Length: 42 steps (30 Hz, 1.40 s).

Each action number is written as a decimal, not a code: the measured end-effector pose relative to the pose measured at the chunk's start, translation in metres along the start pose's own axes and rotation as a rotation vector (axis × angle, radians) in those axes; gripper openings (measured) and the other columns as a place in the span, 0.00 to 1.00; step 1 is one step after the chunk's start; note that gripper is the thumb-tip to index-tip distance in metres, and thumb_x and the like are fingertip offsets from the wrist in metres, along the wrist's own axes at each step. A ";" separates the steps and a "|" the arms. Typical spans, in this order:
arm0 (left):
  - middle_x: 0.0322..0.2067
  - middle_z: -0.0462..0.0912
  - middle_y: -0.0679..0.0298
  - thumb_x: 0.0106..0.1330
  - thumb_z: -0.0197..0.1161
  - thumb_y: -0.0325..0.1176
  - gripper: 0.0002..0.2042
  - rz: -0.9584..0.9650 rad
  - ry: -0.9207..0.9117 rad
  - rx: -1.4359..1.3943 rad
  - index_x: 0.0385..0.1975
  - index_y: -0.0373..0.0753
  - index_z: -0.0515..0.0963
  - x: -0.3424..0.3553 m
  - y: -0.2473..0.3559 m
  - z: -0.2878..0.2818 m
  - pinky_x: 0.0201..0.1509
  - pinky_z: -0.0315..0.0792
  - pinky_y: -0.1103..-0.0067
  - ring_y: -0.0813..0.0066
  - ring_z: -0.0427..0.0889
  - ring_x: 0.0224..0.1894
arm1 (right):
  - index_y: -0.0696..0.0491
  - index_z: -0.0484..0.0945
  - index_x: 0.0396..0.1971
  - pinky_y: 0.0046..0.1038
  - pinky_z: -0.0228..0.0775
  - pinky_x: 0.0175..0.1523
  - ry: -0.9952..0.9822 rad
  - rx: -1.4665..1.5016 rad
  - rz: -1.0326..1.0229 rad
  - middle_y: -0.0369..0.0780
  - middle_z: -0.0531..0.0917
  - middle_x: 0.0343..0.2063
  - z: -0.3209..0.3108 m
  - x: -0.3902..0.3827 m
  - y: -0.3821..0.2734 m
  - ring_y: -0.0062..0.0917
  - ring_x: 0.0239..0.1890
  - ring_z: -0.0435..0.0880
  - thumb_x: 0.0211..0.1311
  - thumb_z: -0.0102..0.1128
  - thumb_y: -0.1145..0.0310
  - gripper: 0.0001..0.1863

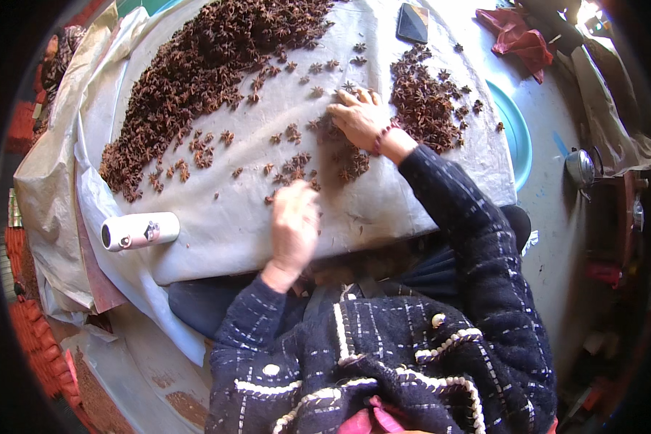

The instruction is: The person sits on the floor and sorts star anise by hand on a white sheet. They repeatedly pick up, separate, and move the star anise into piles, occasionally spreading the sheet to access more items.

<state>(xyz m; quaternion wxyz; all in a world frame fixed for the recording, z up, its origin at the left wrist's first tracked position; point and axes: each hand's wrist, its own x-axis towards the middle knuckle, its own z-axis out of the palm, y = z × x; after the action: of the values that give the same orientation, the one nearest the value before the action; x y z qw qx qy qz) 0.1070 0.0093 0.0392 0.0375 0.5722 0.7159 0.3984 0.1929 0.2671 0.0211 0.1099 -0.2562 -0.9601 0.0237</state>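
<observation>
Star anise is spread over a pale cloth (383, 217) on the table before me. The large dark heap (195, 79) lies at the far left, and a smaller heap (423, 101) at the right. Between them are loose star anise pods (294, 170), singly and in small clusters. My right hand (358, 119), with a beaded bracelet at the wrist, reaches down among these pods, fingers spread and palm downward. Just in front of the nearest cluster is my left hand (294, 224), smeared by motion; its fingers and anything in them do not show clearly.
A white cylindrical container (141, 231) lies on its side at the table's front left. Past the right heap rests a dark phone (412, 23). A turquoise basin (519, 137) shows beyond the right edge, with crumpled red plastic (517, 40) farther back. Plastic sheeting (50, 188) hangs at left.
</observation>
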 end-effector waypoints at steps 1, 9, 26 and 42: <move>0.57 0.72 0.44 0.61 0.61 0.29 0.17 -0.054 0.005 0.260 0.50 0.32 0.74 -0.001 -0.016 -0.004 0.67 0.60 0.62 0.47 0.66 0.62 | 0.39 0.78 0.50 0.53 0.55 0.62 0.010 0.031 -0.004 0.43 0.71 0.56 -0.004 -0.017 -0.007 0.44 0.60 0.65 0.63 0.54 0.57 0.16; 0.66 0.55 0.42 0.61 0.59 0.27 0.31 -0.068 -0.073 0.027 0.65 0.33 0.57 0.025 -0.023 0.051 0.72 0.50 0.57 0.43 0.53 0.69 | 0.47 0.76 0.48 0.49 0.56 0.59 0.105 -0.099 0.153 0.45 0.73 0.53 -0.051 -0.089 -0.018 0.48 0.59 0.65 0.57 0.58 0.68 0.17; 0.58 0.69 0.50 0.60 0.58 0.27 0.21 -0.198 0.103 0.260 0.55 0.34 0.70 -0.048 -0.083 -0.027 0.68 0.57 0.63 0.52 0.65 0.63 | 0.45 0.77 0.48 0.61 0.44 0.65 0.165 -0.147 -0.005 0.40 0.70 0.58 0.000 -0.046 0.003 0.43 0.63 0.61 0.62 0.54 0.57 0.16; 0.61 0.67 0.53 0.62 0.57 0.27 0.20 -0.281 -0.055 0.211 0.55 0.34 0.69 -0.045 -0.069 -0.037 0.69 0.55 0.61 0.52 0.60 0.66 | 0.46 0.77 0.42 0.57 0.54 0.62 0.118 -0.063 -0.114 0.42 0.74 0.47 0.033 0.052 -0.023 0.39 0.57 0.69 0.58 0.57 0.60 0.13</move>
<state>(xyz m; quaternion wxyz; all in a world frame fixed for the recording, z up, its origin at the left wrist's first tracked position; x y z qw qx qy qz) 0.0488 -0.0501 0.0044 0.0520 0.4780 0.8253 0.2961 0.1309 0.2736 0.0018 0.1594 -0.2053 -0.9652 -0.0281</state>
